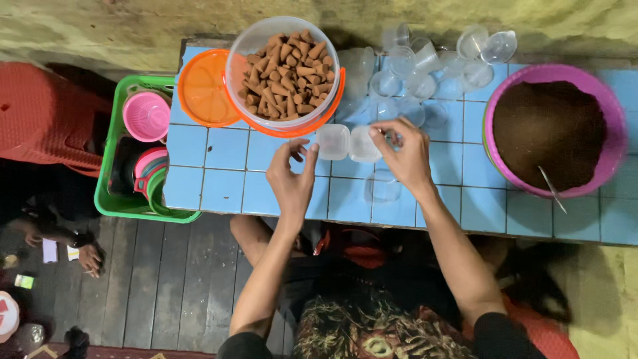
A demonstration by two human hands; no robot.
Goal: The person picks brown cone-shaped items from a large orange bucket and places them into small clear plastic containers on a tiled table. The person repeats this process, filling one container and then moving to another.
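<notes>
- The bench [212, 186] is covered with light blue tiles and carries all the things below.
- At the right end of the bench stands a purple basin [615, 126] full of dark brown powder [545, 129]; a metal spoon [551, 188] sticks out at its near edge.
- On the far left part stands a clear bucket [242, 50] with an orange rim, filled with brown cones [287, 73]. An orange lid [199, 90] lies flat just beside it, on the left.
- Left of the bench there is a green basket [106, 193] with pink plastic bowls [146, 116] inside.
- Between the bucket and the basin, on the far side, lie many small clear cups [425, 63], some upright and some tipped.
- A small clear hinged box [347, 142] lies open on the tiles, just near of the bucket, between the two hands.
- The right hand [405, 153] touches the right half of the box with the fingertips; the fingers are pinched together there, but I cannot tell if they hold something small.
- The left hand [291, 176] is just left of the box, with the fingers curled and loose, holding nothing; the thumb tip is very near the left half, whether it touches I cannot tell.
</notes>
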